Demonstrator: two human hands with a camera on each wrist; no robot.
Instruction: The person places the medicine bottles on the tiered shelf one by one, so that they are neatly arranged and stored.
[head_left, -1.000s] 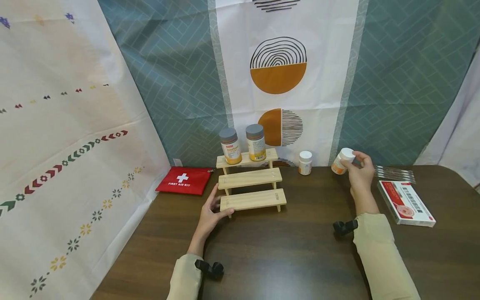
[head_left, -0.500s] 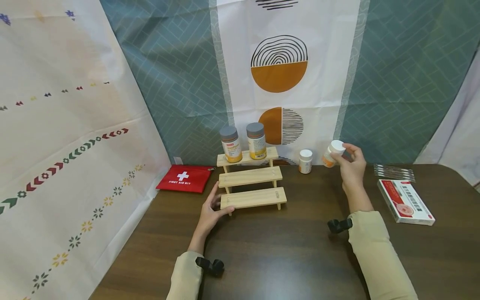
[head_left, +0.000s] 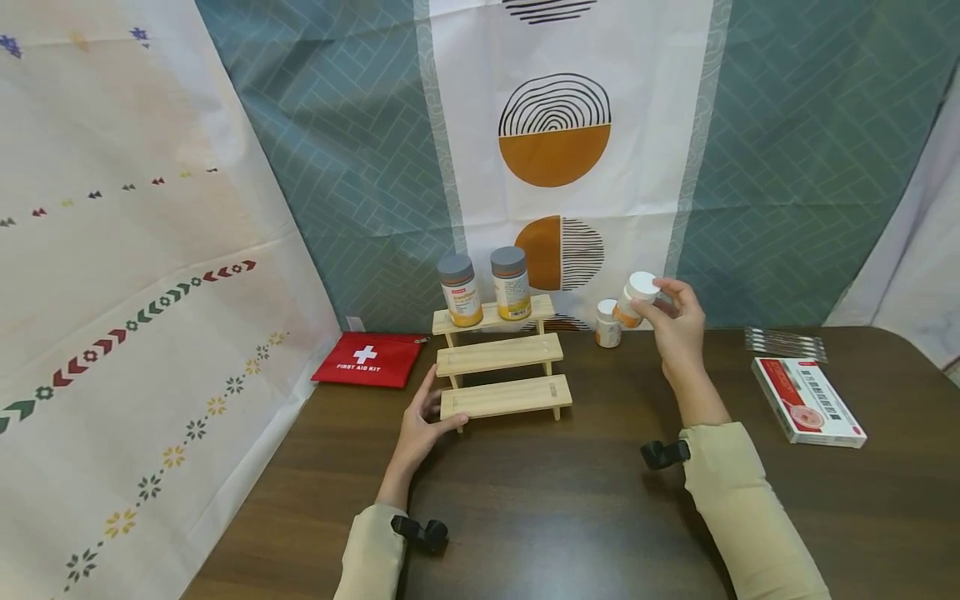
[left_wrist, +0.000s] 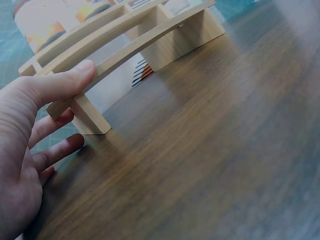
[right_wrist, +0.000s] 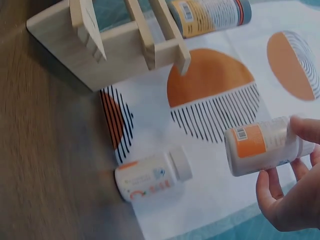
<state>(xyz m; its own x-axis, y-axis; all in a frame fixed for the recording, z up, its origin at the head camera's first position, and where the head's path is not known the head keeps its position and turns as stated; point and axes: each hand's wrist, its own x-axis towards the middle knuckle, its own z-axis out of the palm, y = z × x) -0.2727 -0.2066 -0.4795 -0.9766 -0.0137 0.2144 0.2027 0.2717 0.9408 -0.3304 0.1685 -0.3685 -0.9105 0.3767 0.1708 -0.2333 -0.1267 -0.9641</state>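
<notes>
A three-step wooden display stand stands on the table, and my left hand grips its left end. In the left wrist view the thumb lies on top of the lowest step, with fingers below. My right hand holds a small white pill bottle with an orange label, raised and tilted, pinched near its cap. A second white pill bottle stands upright on the table, partly overlapped by the held one in the head view. Two grey-capped supplement jars sit on the top step.
On the left lies a red first aid kit pouch. At the right are a red-and-white medicine box and a clear pack of cotton swabs. A patterned cloth hangs behind the dark wooden table.
My right hand has lifted the pill bottle and carried it left, toward the standing bottle. My left hand stays on the stand, which has not moved.
</notes>
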